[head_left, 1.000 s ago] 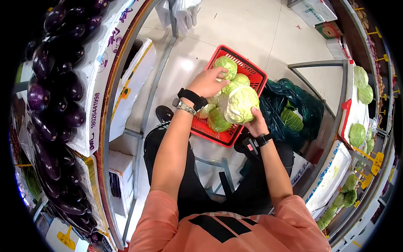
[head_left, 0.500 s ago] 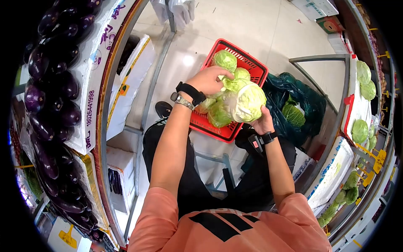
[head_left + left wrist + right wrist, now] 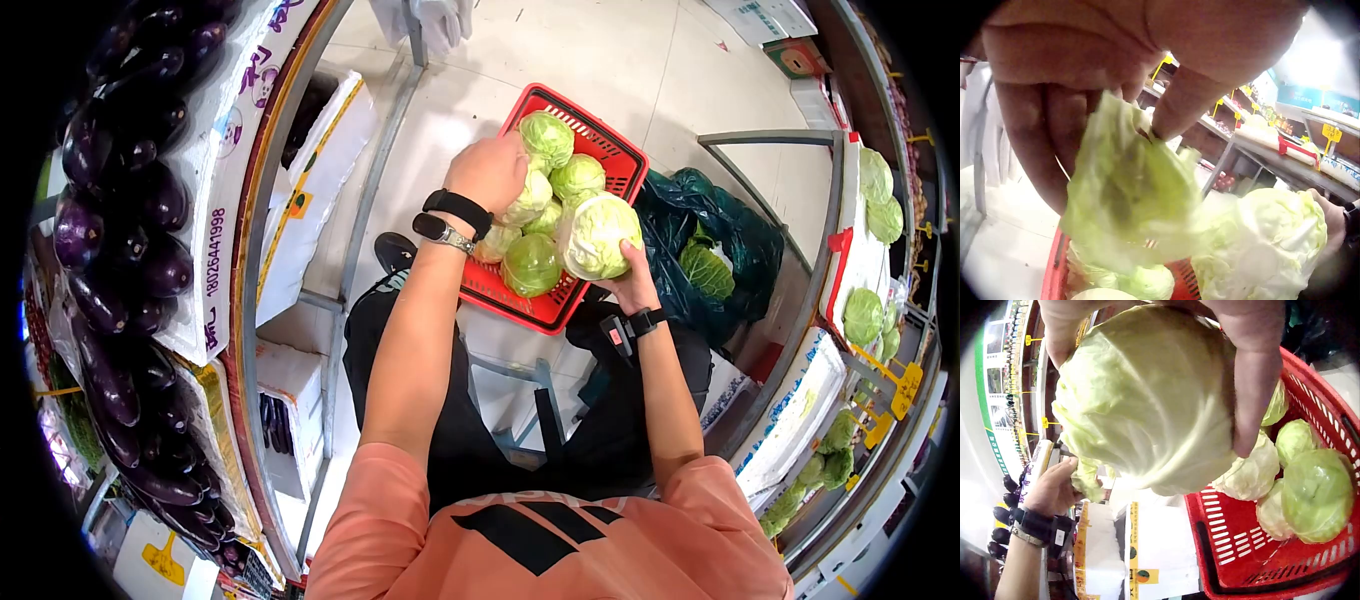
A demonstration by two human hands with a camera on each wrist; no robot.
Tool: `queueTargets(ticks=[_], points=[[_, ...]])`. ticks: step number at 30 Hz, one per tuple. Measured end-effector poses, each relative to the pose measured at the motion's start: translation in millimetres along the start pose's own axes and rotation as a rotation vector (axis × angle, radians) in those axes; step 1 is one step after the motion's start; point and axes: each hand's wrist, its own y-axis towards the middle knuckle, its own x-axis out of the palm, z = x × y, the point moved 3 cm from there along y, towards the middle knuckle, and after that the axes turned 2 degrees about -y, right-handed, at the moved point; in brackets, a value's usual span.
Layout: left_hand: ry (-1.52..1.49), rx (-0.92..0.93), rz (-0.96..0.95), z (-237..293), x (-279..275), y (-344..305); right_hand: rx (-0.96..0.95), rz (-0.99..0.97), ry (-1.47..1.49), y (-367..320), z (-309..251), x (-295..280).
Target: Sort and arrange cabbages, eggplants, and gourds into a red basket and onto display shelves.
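My right hand [image 3: 632,283] holds a pale green cabbage [image 3: 597,238] over the near right part of a red basket [image 3: 560,318], its fingers and thumb spread around the head in the right wrist view. My left hand [image 3: 488,175] is at the basket's left side, apart from that cabbage. Between its thumb and fingers it pinches a loose cabbage leaf [image 3: 1129,181], torn along the edge, which the hand hides in the head view. Several other cabbages [image 3: 532,265] lie in the basket, some whiter, some greener.
A dark green plastic bag [image 3: 735,235] with leafy greens [image 3: 705,270] lies right of the basket. Eggplants [image 3: 105,235] fill the left stand, and more cabbages [image 3: 865,315] sit on the right shelf. Metal frame legs [image 3: 375,190] and white foam boxes [image 3: 310,200] flank the floor.
My left hand has drawn left, away from the held cabbage, uncovering cabbages in the basket. The leaf is in its pinch now. The right hand keeps its hold, with the cabbage slightly farther right.
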Motion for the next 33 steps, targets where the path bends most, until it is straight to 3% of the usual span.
queueTargets(ticks=[2, 6, 7, 9, 10, 13, 18, 33], points=[[0.023, -0.074, 0.047, -4, -5, 0, 0.023, 0.083, -0.009, 4, -4, -1], [0.036, -0.078, 0.027, -6, -6, -2, -0.108, 0.345, -0.345, 21, -13, 14], [0.024, -0.081, 0.014, -5, -5, -3, -0.374, 0.337, -0.52, 49, 5, -7], [0.014, -0.06, 0.004, -6, -3, -4, -0.502, 0.47, -1.206, 54, -9, 8], [0.015, -0.036, 0.006, -7, -2, -5, -0.57, 0.444, -1.296, 59, -10, 17], [0.003, -0.004, 0.004, -11, 0, -5, -0.418, 0.395, -1.553, 69, -5, 34], [-0.018, -0.029, -0.018, -10, -10, -5, -0.391, 0.255, -1.678, 86, 8, 38], [0.03, -0.042, 0.007, -6, -13, -6, -0.485, 0.279, -1.599, 93, 8, 30]])
